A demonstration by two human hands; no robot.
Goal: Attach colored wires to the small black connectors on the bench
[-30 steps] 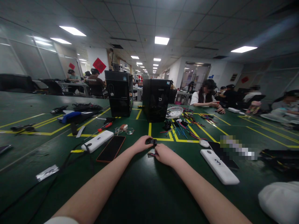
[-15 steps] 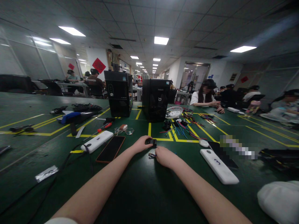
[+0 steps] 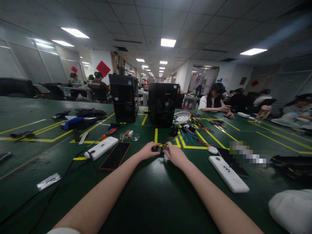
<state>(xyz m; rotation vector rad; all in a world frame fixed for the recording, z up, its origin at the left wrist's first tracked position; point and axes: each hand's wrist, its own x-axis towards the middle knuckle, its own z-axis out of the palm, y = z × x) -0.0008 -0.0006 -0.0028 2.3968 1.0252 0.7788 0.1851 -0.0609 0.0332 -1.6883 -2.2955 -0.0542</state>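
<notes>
My left hand [image 3: 147,151] is closed around a small black connector [image 3: 158,149] just above the green table [image 3: 151,198]. My right hand [image 3: 175,154] has come up against the connector's right side, its fingers pinched on a short bundle of coloured wires [image 3: 165,148] that meets the connector. Both forearms reach out from the bottom of the view. A tangle of loose coloured wires [image 3: 188,135] lies just beyond my hands on the yellow floor-tape lines.
A dark phone [image 3: 116,155] and a white power bank [image 3: 101,147] lie left of my hands; another white power bank marked 3 [image 3: 228,173] lies to the right. Two black computer towers [image 3: 123,97] [image 3: 162,103] stand behind. People sit at the far right.
My right hand rose from the table near the small wire piece and moved up and left to meet the connector in my left hand. The left hand stayed in place.
</notes>
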